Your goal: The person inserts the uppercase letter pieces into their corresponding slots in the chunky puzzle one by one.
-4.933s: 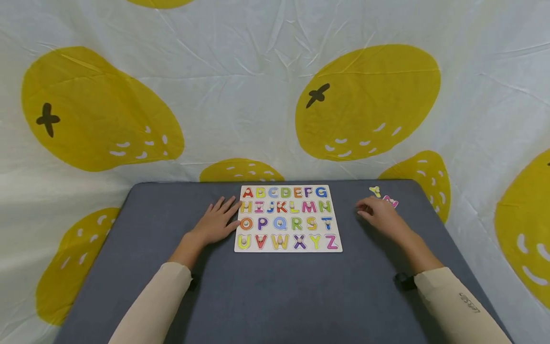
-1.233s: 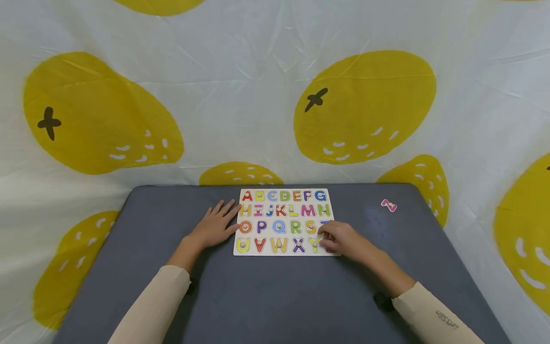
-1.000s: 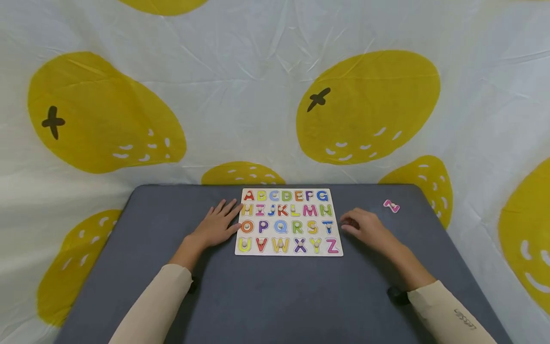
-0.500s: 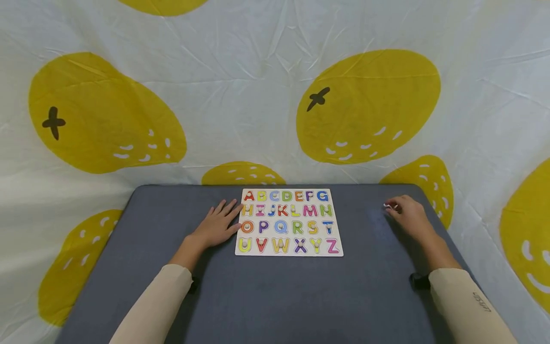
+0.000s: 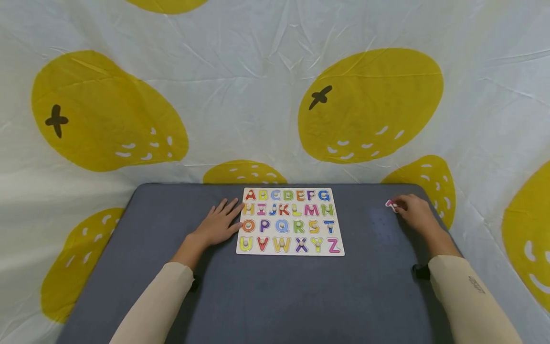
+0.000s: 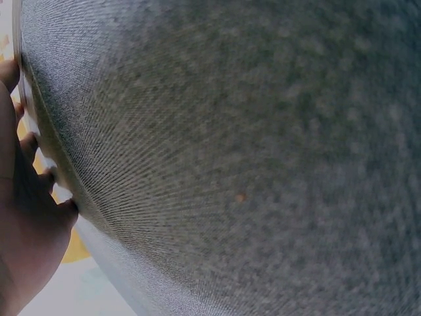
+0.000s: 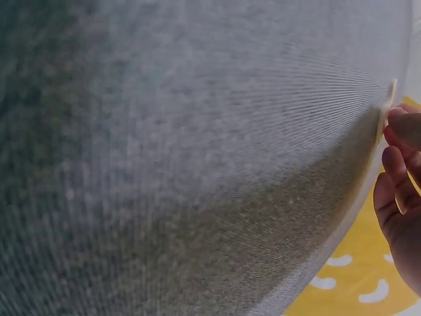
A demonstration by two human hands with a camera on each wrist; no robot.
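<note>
My right hand point(image 5: 414, 210) pinches a pink letter Z puzzle piece point(image 5: 390, 204) at the back right of the table. In the right wrist view the thin edge of the puzzle piece point(image 7: 393, 92) shows at the tips of thumb and finger. My left hand point(image 5: 216, 223) lies flat with spread fingers, the fingertips on the left edge of the white alphabet puzzle board point(image 5: 279, 254). Knobbed letter pieces sit in the board's rows; the Z slot point(image 5: 333, 245) at the lower right shows a pink printed Z with no knob. The left wrist view shows the left hand point(image 6: 33, 224) only at its edge.
A dark grey cloth-covered table point(image 5: 292, 296) carries the board near its back edge. Behind it hangs a white curtain point(image 5: 240, 110) with large yellow fruit prints. Both forearms wear beige sleeves with black wrist straps.
Earlier the right hand placed the yellow Y in the board, let go, and moved right to the pink Z, which it now pinches. The left hand stays at the board's edge.
</note>
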